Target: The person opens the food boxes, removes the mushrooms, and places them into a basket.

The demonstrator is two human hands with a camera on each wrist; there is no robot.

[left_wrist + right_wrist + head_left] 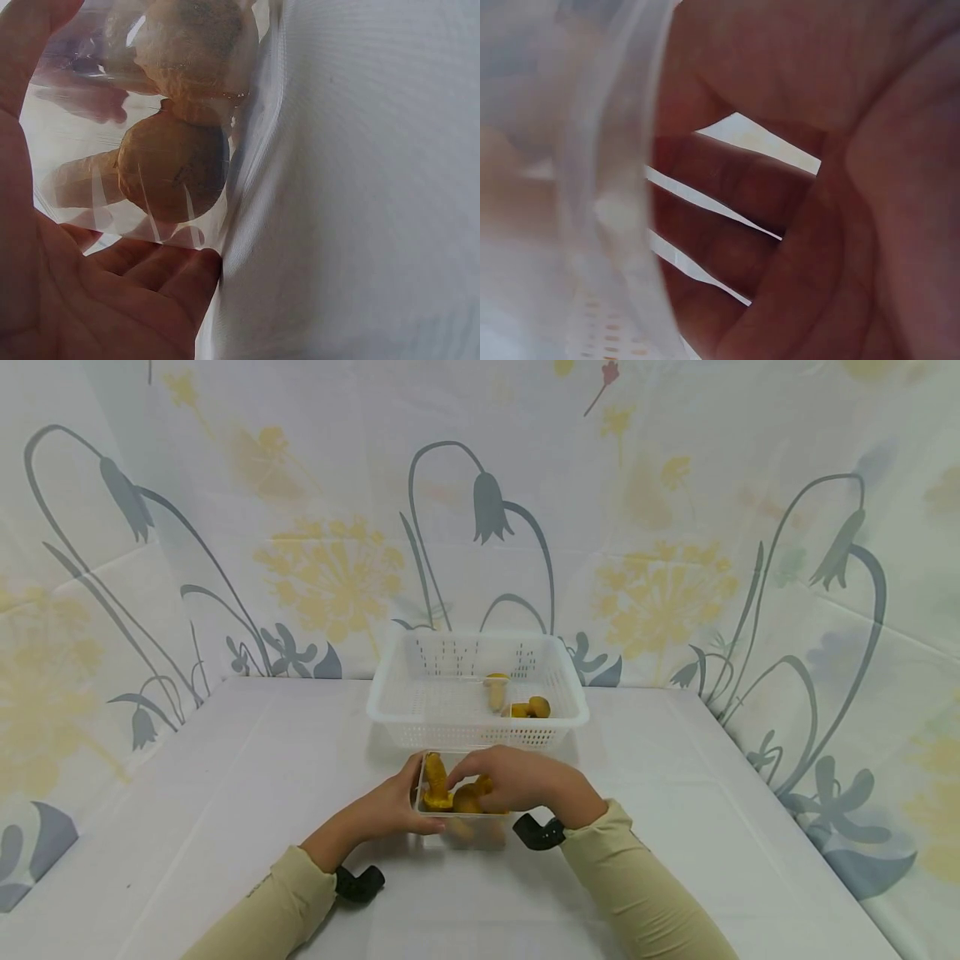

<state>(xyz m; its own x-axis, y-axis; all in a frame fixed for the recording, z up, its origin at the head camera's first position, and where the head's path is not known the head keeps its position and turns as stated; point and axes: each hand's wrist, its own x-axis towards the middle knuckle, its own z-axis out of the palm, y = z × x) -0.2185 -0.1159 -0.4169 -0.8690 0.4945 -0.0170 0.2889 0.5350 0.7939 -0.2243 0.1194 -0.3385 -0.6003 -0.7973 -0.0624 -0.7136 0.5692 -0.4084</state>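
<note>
A clear plastic box (469, 842) stands on the white-covered table with several yellow-brown mushrooms (437, 783) inside. My left hand (386, 803) grips its left end, thumb along the near side and fingers round the far corner. Through the clear wall in the left wrist view, a round mushroom cap (174, 161) and its stem lie close to these fingers. My right hand (517, 783) reaches over the right side into the box, its fingers among the mushrooms. In the right wrist view the box wall hides the right fingertips, so I cannot tell whether they hold a mushroom.
Behind the box stands a white perforated basket (382, 700), with a few mushrooms (538, 707) at its right side. Flower-patterned cloth (480, 568) hangs at the back and both sides. Dark bands (540, 833) circle both wrists by the beige sleeves.
</note>
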